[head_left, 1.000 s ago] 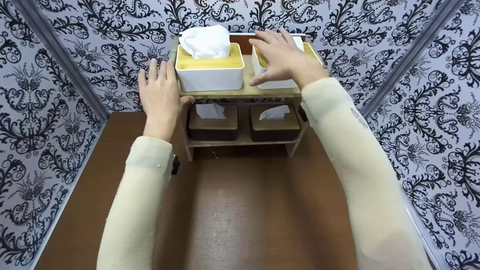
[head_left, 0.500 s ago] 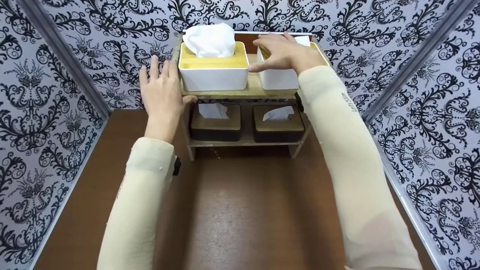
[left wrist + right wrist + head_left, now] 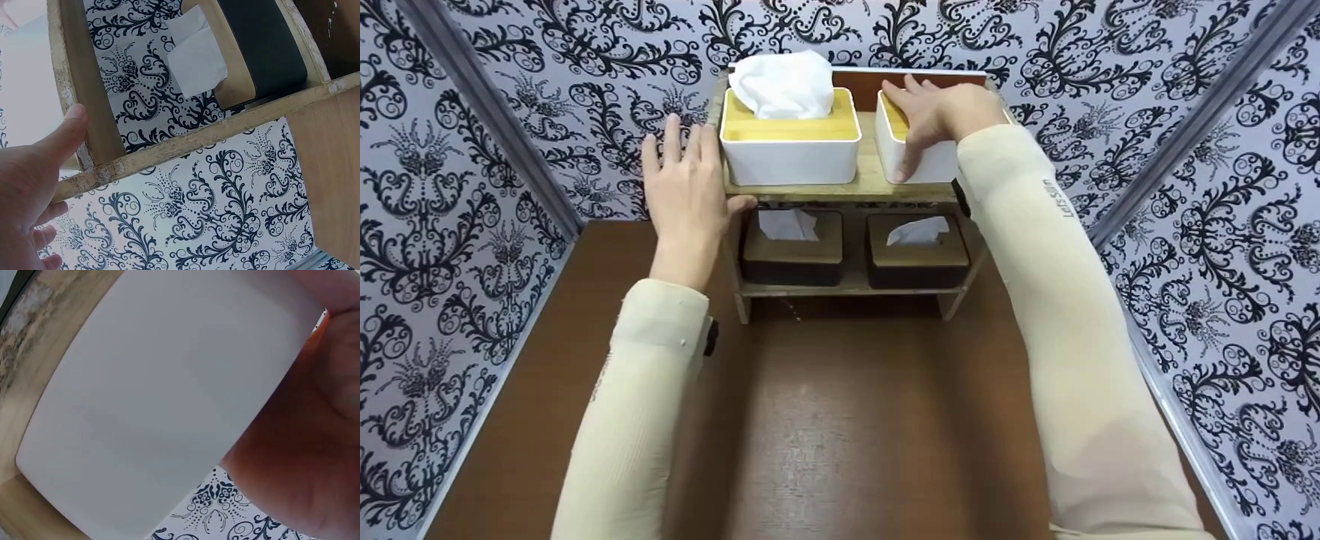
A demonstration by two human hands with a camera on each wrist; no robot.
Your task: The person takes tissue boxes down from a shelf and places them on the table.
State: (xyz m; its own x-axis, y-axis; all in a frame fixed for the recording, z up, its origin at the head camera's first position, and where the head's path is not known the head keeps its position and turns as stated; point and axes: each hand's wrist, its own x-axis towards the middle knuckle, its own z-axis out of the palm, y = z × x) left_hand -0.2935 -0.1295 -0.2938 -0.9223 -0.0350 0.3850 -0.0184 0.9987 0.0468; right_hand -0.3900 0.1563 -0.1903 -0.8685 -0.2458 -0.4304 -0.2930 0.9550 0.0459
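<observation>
My left hand [image 3: 686, 191] rests against the left side of a small wooden shelf [image 3: 780, 192], fingers straight and thumb on its front edge. In the left wrist view the thumb lies on the worn wood. My right hand [image 3: 936, 116] spans the white tissue box [image 3: 934, 165] at the right of the top board. Its thumb lies on the front face near the left corner, and its fingers reach over the yellow lid to the back. A tissue on that box is hidden by the hand. In the right wrist view the white box wall [image 3: 157, 399] fills the middle.
Another white tissue box [image 3: 787, 163] with a raised tissue [image 3: 784, 84] stands at the top left of the shelf. Two dark tissue boxes with brown lids, left [image 3: 793, 268] and right [image 3: 919, 274], sit below. Patterned walls surround the brown tabletop [image 3: 840, 420].
My right hand has come down onto the right white box, its thumb swinging from the left side to the front face. The left hand stays at the shelf's side.
</observation>
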